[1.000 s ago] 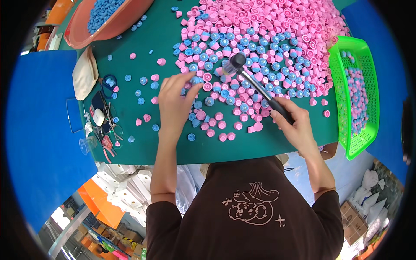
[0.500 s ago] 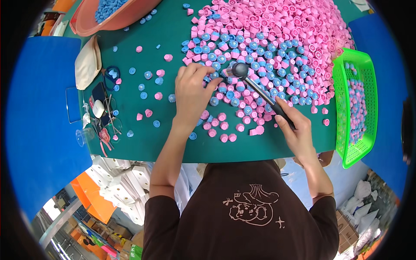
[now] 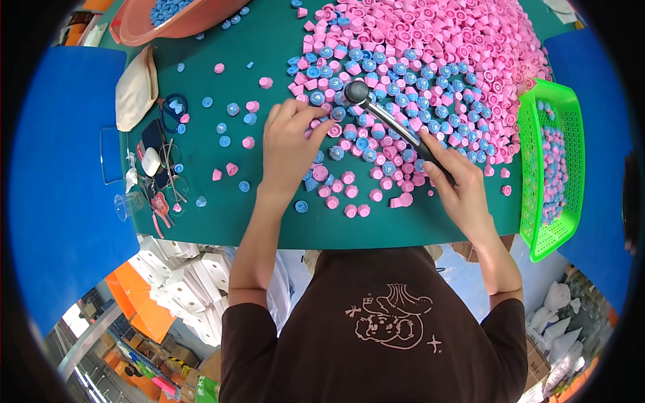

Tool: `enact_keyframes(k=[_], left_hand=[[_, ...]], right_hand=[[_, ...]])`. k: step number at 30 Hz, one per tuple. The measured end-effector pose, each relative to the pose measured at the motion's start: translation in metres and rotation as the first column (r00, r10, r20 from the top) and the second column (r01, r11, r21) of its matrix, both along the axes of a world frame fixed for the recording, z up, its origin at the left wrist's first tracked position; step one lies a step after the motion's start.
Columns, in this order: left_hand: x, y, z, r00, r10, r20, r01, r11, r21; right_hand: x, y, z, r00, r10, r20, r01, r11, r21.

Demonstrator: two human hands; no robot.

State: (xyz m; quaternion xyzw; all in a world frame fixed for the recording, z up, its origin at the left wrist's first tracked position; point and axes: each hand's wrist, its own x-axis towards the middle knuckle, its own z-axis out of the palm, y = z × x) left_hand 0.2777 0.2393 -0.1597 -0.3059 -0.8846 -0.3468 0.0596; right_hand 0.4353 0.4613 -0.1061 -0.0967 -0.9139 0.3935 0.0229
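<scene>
My right hand (image 3: 457,181) grips the dark handle of a small hammer (image 3: 386,117); its round black head hangs just above a patch of blue-topped pink caps (image 3: 376,74). My left hand (image 3: 289,144) lies on the green table (image 3: 269,221) beside the hammer head, fingertips pinching a pink cap at the edge of the patch. Behind them spreads a big heap of pink caps (image 3: 437,33). Loose pink and blue caps (image 3: 232,127) lie scattered to the left of my left hand.
A green plastic basket (image 3: 561,121) with finished caps stands at the right table edge. A salmon basin (image 3: 144,23) with blue pieces sits at the back left. A beige pouch (image 3: 134,87), small pliers and oddments (image 3: 161,181) lie along the left edge.
The view shifted, so the table appears lower. My left hand has slid a little toward the hammer head. The hammer stays over the same patch of caps.
</scene>
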Motion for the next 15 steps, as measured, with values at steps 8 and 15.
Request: enact_keyframes(k=[8,15], left_hand=[[-0.004,0.014,-0.007,0.998,-0.065,-0.027,0.066,0.996,0.055],[-0.001,0.012,-0.003,0.999,-0.029,-0.029,0.03,0.999,0.035]], right_hand=[[0.011,0.001,-0.006,0.998,-0.056,0.039,0.059,0.994,-0.089],[0.017,0.003,-0.012,0.999,-0.045,0.025,0.046,0.997,-0.064]])
